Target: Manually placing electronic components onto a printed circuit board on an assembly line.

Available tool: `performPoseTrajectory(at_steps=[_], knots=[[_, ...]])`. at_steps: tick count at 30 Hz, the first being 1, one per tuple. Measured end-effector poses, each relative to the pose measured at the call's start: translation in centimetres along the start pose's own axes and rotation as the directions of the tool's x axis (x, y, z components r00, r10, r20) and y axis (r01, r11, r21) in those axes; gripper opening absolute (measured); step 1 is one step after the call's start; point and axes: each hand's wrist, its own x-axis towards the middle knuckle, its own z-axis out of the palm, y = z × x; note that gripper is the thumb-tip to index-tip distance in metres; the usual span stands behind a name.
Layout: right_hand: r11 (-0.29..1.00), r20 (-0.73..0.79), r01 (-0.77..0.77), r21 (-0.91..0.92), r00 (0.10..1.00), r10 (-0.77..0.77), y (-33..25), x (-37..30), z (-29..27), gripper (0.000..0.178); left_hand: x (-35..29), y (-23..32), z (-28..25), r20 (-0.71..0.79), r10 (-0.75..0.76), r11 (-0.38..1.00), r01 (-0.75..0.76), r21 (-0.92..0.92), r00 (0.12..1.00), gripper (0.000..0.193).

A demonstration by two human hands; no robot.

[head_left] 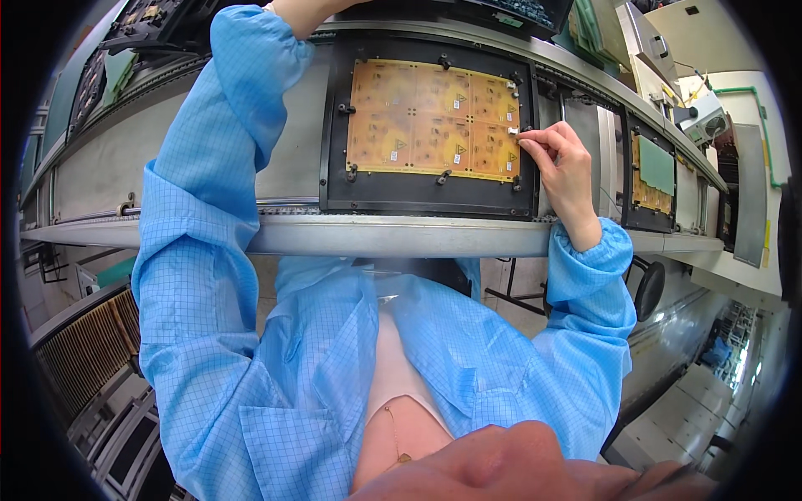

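Note:
A tan panel of joined circuit boards (409, 117) lies in a black carrier frame (426, 197), with several small black clips around its rim. At the panel's right edge, the thumb and forefinger of my right hand (561, 157) are pinched on a small white part (513, 131). That part touches the board or sits just over it; I cannot tell which. A similar white part (510, 85) stands farther up the same edge. My left hand (311, 12) reaches past the far rail, its fingers cut off by the top of the picture.
The carrier rests on a conveyor between a far rail and a near metal rail (401, 236). A black bin (501, 18) of small dark parts stands beyond it. To the right, another carrier (637, 219) holds a board under a green sheet (656, 164). A slatted brown rack (88, 355) stands lower left.

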Motion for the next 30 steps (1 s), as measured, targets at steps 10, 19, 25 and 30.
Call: performPoseTrajectory(at_steps=[10,19,25,30], knots=[[0.981,-0.041,0.007,-0.192,0.999,-0.015,0.6,-0.6,-1.0,0.008,-0.9,4.2,1.3,-0.024,0.171,0.977,-0.173,-0.125,0.985,0.015],[0.941,-0.072,-0.008,-0.339,0.997,-0.017,-0.1,-0.7,-0.4,0.013,-4.6,5.7,0.2,0.085,-0.094,0.955,0.114,-0.275,0.992,0.020],[0.936,-0.073,0.033,-0.351,0.995,-0.063,-2.7,2.4,-2.8,0.017,-7.2,2.9,1.1,0.186,-0.058,0.936,0.119,-0.332,0.981,0.013],[0.754,-0.143,0.447,-0.481,0.809,-0.570,0.5,15.4,-3.5,0.015,-7.5,3.9,3.2,0.258,-0.076,0.937,0.157,-0.311,0.963,0.015]])
